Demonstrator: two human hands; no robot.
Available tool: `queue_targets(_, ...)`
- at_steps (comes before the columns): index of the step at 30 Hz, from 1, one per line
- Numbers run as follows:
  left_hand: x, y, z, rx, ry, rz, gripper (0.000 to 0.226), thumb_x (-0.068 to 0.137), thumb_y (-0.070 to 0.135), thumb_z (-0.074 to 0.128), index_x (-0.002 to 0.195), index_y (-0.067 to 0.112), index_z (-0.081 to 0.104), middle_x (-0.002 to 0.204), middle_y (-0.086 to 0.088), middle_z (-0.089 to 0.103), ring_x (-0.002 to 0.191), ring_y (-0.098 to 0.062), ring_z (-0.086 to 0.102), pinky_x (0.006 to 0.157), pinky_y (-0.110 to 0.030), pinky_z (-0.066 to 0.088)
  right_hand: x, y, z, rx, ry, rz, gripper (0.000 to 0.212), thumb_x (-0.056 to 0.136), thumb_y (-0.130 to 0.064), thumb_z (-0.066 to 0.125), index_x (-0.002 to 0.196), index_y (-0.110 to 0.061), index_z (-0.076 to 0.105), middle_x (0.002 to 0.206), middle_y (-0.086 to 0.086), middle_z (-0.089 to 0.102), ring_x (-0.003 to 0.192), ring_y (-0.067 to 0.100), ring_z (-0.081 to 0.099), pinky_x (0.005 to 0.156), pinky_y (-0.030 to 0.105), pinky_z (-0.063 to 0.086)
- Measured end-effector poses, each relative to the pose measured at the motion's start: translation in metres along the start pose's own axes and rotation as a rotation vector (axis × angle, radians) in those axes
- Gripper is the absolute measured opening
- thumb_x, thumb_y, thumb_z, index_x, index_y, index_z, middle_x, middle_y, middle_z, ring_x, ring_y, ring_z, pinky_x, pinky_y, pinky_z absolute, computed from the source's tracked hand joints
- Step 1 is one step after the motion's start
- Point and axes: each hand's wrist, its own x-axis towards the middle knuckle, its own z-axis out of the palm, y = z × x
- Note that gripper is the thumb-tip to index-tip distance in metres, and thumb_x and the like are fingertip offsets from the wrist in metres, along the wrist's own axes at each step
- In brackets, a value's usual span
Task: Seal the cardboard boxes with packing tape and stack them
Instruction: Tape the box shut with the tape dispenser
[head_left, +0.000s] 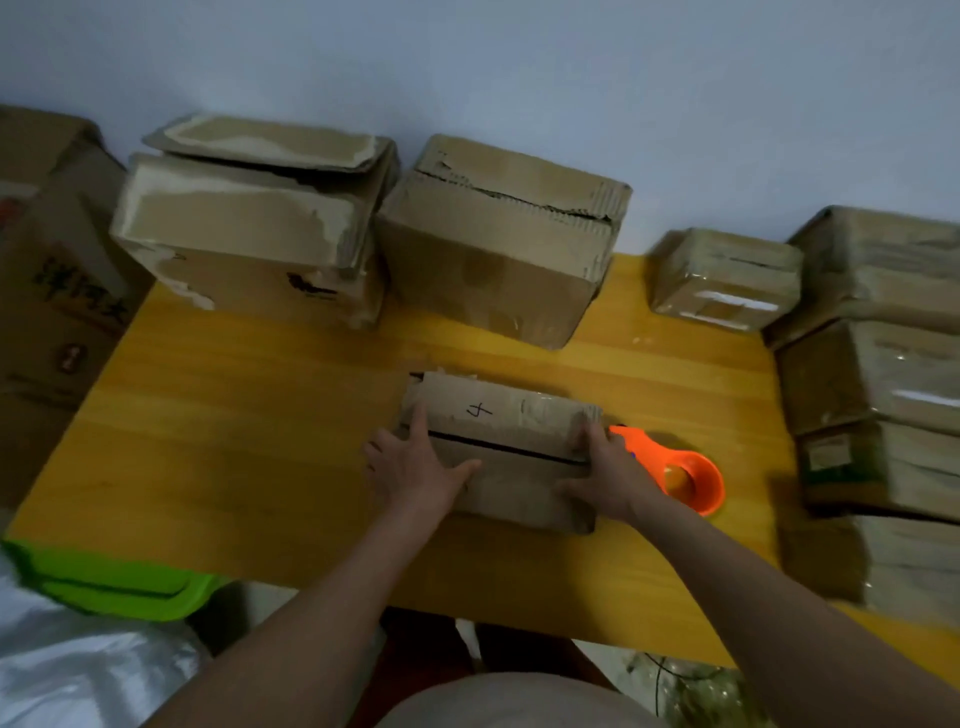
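On the table (234, 441), with bigger boxes (249, 223) lined up beyond my hands and a taped stack (883, 374) off to my right, I'm squaring up the small box (498, 452) marked 4, its top seam not taped. My left hand (415, 467) and right hand (608, 478) grip its two ends. Next, I'd judge, I reach for the orange tape dispenser (680, 467) just past my right hand.

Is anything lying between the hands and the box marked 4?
No. The left hand and right hand already grip the ends of the box marked 4. The orange tape dispenser lies just right of it.
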Motion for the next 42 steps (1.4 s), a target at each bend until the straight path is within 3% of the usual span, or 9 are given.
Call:
queue_targets(4,-0.013,0.007,0.018,0.054,0.044,0.03,0.103,0.076,0.074,0.057,0.154,0.033,0.005,0.149,-0.016,0.013,0.135,-0.036,0.02,0.106,-0.044,0.032,-0.002,0.006,-0.021,-0.234,0.074,-0.003,0.095,0.068,-0.042,0.082,0.138,-0.015,0.025,0.131,0.013,0.035,0.121,0.034,0.045,0.093,0.042,0.045)
queue_targets(9,-0.021,0.013,0.035,0.366,0.091,0.427,0.091,0.09,0.072,0.025,0.152,0.021,-0.016,0.154,-0.015,-0.034,0.139,-0.029,-0.036,0.116,-0.045,-0.014,0.016,-0.014,-0.026,-0.434,0.03,-0.238,0.106,0.069,-0.043,0.08,0.148,-0.022,0.013,0.153,0.009,0.017,0.141,0.032,0.017,0.112,0.049,0.026)
queue_targets(14,-0.011,0.006,0.052,0.604,-0.013,0.777,0.102,0.072,0.085,0.013,0.145,0.028,-0.03,0.156,-0.011,-0.032,0.142,-0.029,-0.032,0.116,-0.051,-0.018,0.03,-0.02,-0.023,-0.386,0.002,-0.238,0.086,0.075,-0.04,0.076,0.144,-0.023,0.026,0.144,0.002,0.03,0.136,0.028,0.026,0.111,0.057,0.023)
queue_targets(19,-0.002,0.008,0.054,0.629,0.007,0.792,0.097,0.077,0.082,0.011,0.15,0.025,-0.017,0.16,-0.018,-0.014,0.146,-0.034,-0.019,0.116,-0.055,-0.012,0.031,-0.014,-0.019,-0.373,0.022,-0.261,0.072,0.083,-0.028,0.069,0.142,-0.021,0.029,0.142,0.003,0.032,0.135,0.029,0.028,0.109,0.057,0.024)
queue_targets(23,-0.004,0.012,0.052,0.629,-0.003,0.786,0.099,0.083,0.079,0.026,0.144,0.025,-0.03,0.15,-0.012,-0.038,0.141,-0.031,-0.032,0.113,-0.053,-0.02,0.031,-0.002,-0.015,-0.202,0.123,-0.3,0.055,0.089,-0.011,0.055,0.141,-0.013,0.035,0.141,0.009,0.037,0.133,0.029,0.033,0.11,0.043,0.025)
queue_targets(26,-0.007,0.014,0.049,0.619,-0.013,0.765,0.101,0.083,0.08,0.029,0.143,0.025,-0.031,0.152,-0.011,-0.037,0.141,-0.031,-0.032,0.115,-0.054,-0.016,0.024,0.013,-0.02,0.189,0.339,-0.111,0.045,0.09,0.003,0.045,0.134,-0.004,0.043,0.133,0.017,0.043,0.125,0.033,0.041,0.105,0.035,0.029)
queue_targets(29,-0.008,0.016,0.048,0.636,-0.033,0.752,0.102,0.083,0.08,0.029,0.147,0.026,-0.027,0.155,-0.011,-0.034,0.142,-0.031,-0.032,0.116,-0.056,-0.013,0.016,0.04,-0.016,0.189,0.523,0.17,0.032,0.084,0.005,0.045,0.116,0.003,0.05,0.122,0.022,0.046,0.116,0.039,0.042,0.098,0.042,0.032)
queue_targets(37,-0.007,0.019,0.048,0.653,-0.05,0.733,0.102,0.083,0.08,0.029,0.148,0.026,-0.027,0.155,-0.011,-0.034,0.142,-0.032,-0.032,0.116,-0.055,-0.014,0.008,0.076,0.019,-0.016,0.388,0.422,0.059,0.084,-0.031,0.064,0.123,0.005,0.041,0.119,0.022,0.06,0.116,0.036,0.054,0.106,0.042,0.029)
queue_targets(42,-0.009,0.018,0.046,0.681,-0.076,0.723,0.101,0.084,0.08,0.028,0.148,0.025,-0.027,0.154,-0.012,-0.035,0.141,-0.032,-0.032,0.116,-0.056,-0.012,0.005,0.089,0.011,0.077,0.34,0.402,0.033,0.092,-0.023,0.058,0.116,0.0,0.053,0.114,0.024,0.063,0.112,0.038,0.055,0.101,0.04,0.035)
